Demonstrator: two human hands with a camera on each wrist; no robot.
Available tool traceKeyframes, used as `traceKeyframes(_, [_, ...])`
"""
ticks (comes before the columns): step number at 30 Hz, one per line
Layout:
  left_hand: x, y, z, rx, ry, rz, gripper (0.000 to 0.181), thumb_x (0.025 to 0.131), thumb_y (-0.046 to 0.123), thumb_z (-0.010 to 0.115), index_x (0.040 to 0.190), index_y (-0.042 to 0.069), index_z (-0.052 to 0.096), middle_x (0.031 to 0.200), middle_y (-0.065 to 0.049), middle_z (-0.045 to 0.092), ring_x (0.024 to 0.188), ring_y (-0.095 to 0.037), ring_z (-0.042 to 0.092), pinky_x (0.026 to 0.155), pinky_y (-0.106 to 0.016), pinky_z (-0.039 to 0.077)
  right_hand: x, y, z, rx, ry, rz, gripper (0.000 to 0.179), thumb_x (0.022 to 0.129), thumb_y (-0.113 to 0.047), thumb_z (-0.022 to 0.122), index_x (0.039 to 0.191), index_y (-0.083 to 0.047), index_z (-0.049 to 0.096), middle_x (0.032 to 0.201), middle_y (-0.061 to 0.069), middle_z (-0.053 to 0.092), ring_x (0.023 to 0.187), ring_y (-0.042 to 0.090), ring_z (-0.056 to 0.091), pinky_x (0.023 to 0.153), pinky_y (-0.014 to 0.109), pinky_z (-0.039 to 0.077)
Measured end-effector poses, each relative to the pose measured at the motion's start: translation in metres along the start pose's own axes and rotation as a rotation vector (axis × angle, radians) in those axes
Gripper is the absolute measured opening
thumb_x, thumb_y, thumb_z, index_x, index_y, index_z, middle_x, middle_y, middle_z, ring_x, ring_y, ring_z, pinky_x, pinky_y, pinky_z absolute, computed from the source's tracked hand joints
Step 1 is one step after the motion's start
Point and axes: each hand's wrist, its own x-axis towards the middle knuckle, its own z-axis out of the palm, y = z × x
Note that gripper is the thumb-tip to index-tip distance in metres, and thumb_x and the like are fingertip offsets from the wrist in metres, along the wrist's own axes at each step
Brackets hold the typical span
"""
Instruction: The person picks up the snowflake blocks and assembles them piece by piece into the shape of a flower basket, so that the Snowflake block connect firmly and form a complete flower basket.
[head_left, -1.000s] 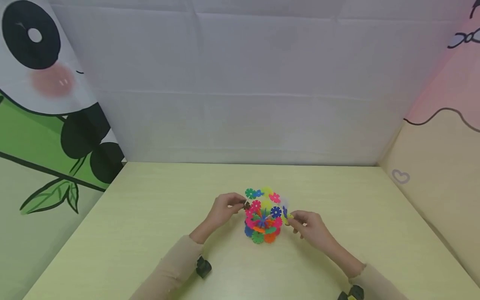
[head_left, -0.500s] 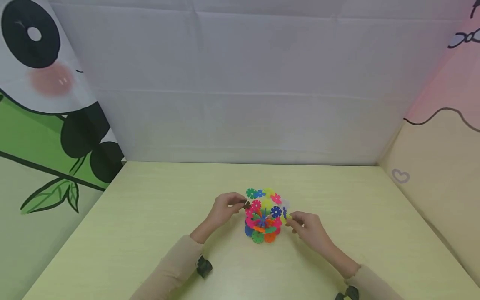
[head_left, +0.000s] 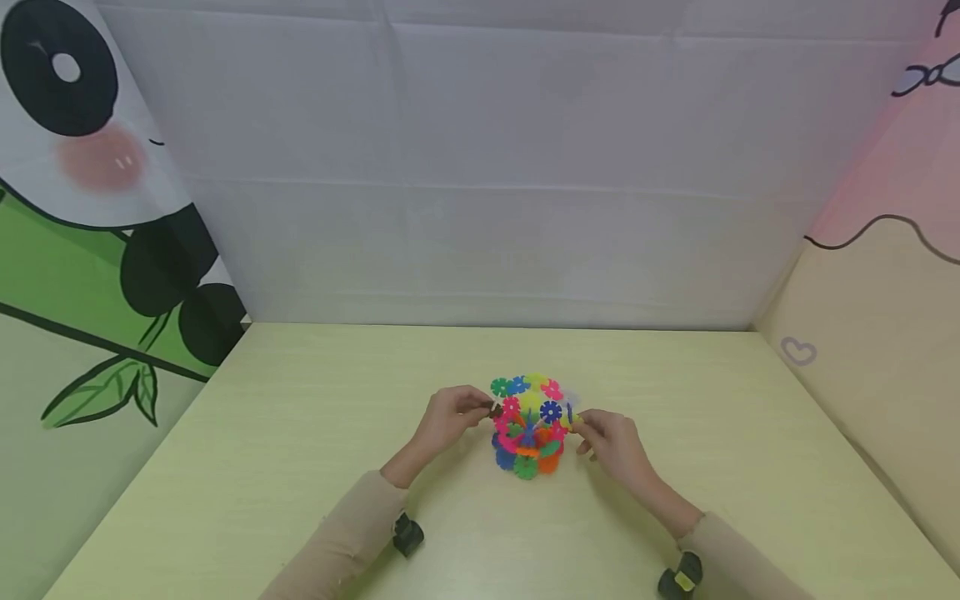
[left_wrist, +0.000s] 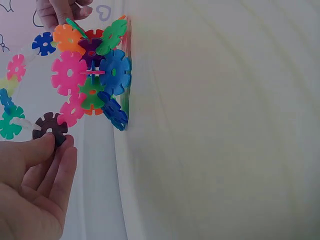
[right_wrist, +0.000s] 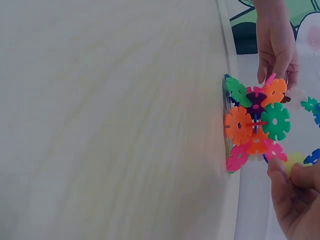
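A basket-like build of colourful plastic snowflake discs (head_left: 550,412), with a raised loop at the top, is between both hands. My left hand (head_left: 447,421) pinches a dark brown snowflake disc (left_wrist: 48,124) on the build's left side, between thumb and fingers. On the other side my right hand (head_left: 618,450) pinches a yellow snowflake disc (right_wrist: 295,160) with thumb and forefinger. Pink, green, orange, blue and purple discs slot into one another around the body. Fingers partly cover the brown and yellow discs. Both wrist views show the build's lower discs close to the tabletop.
The pale wooden table (head_left: 300,392) extends around the build. A plain white sheet (head_left: 480,183) closes off the back. Printed cartoon panels stand at the left (head_left: 97,275) and right (head_left: 870,333). Dark devices (head_left: 407,535) are strapped to the wrists.
The build has turned slightly, its lower discs shifting a little right and up. My right hand and forearm have moved slightly left and up, still pinching. The left hand stays almost in place.
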Motion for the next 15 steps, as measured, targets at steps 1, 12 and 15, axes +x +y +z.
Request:
traceKeyframes(1, [0.000,0.000,0.000,0.007,0.005,-0.007,0.009,0.086,-0.007,0.064,0.094,-0.005,0.068,0.093,-0.016,0.069,0.084,-0.029,0.068,0.066,-0.027,0.055,0.003,0.002,-0.001,0.006,-0.007,-0.001,0.011,0.091,0.003,0.059,0.096,0.009,0.067,0.083,0.015,0.068,0.058,0.023,0.063,0.048,0.029,0.052])
traceKeyframes(12, [0.002,-0.002,0.005,0.077,0.052,0.002,0.007,0.085,-0.006,0.066,0.091,-0.002,0.068,0.088,-0.013,0.070,0.081,-0.026,0.069,0.063,-0.027,0.054,0.023,0.017,-0.006,-0.028,-0.091,-0.104,0.010,0.093,0.006,0.055,0.096,0.009,0.064,0.087,0.020,0.068,0.054,0.021,0.061,0.049,0.025,0.051])
traceKeyframes(15, [0.002,-0.002,0.005,0.082,0.060,0.003,0.007,0.085,-0.006,0.066,0.090,-0.002,0.067,0.088,-0.013,0.070,0.081,-0.025,0.069,0.062,-0.027,0.054,0.026,0.015,-0.007,-0.095,-0.107,-0.130,0.009,0.092,0.006,0.056,0.094,0.008,0.065,0.085,0.017,0.068,0.052,0.018,0.060,0.045,0.023,0.046])
